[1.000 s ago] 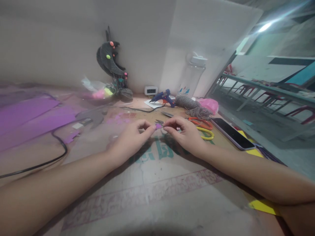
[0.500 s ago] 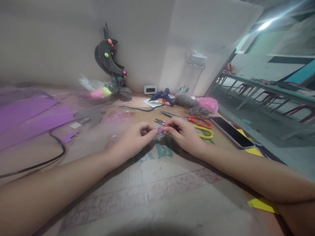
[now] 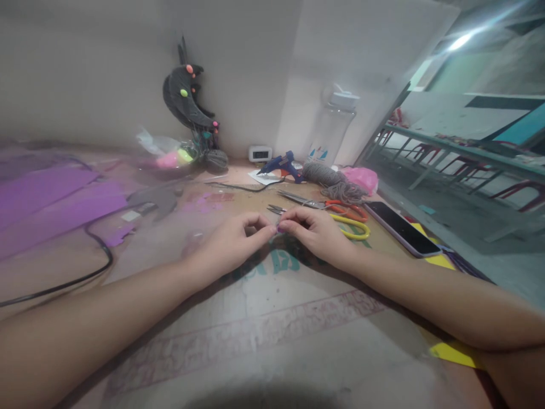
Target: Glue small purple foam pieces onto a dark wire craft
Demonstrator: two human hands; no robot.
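Two bare hands meet in front of the one blue glue gun (image 3: 282,166), on the side near to the person. The right hand (image 3: 317,234) is closed in a pinch, and its thumb and forefinger grip one small purple piece (image 3: 280,229), which is mostly covered by the fingers. The left hand (image 3: 233,241) brings its bent fingertips against the same place; whether it also grips the piece, I cannot tell.

Two pairs of scissors lie in front of the glue gun and to its right, with pointed metal blades: one has orange handles (image 3: 349,211), the other a yellow loop handle (image 3: 360,229). Farther to the right of the gun is one flat phone (image 3: 402,229) with a dark, glossy screen.

Just beside the gun on the right is one bundle of grey, stringy yarn (image 3: 326,177). Behind the gun stand one clear bottle (image 3: 334,128) and one small white clock (image 3: 259,153). To its left is one dark crescent (image 3: 183,102) with little coloured balls; farther left, flat purple sheets (image 3: 55,196), at least two.
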